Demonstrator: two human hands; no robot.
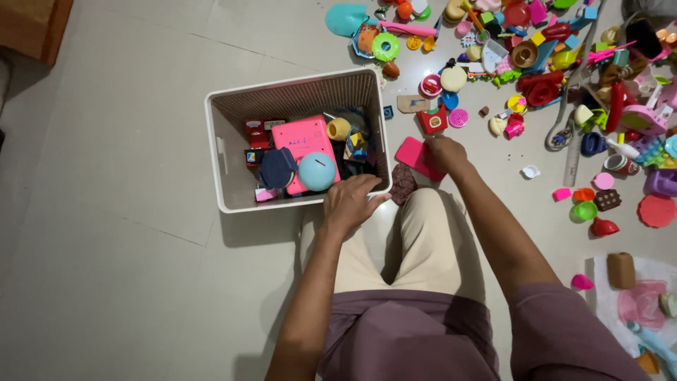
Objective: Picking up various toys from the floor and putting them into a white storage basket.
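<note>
- Bare floor [106,233] lies open left of the basket [220,152]; toys [564,63] crowd right.
- Left hand [349,201] grips the basket's near rim.
- Right hand [446,154] pinches a pink card [412,155] (just beside the basket).

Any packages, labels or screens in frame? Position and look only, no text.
Pink toy tablet: flat in the white basket, rectangular, with a small handwritten mark on its face.
Red boxes: left of the tablet in the basket, small, with pale label patches.
Red square toy: on the floor right of the basket, with a white panel on top.
Pink flat rectangle: on the floor under the right hand, plain.
No lit screens visible.
</note>
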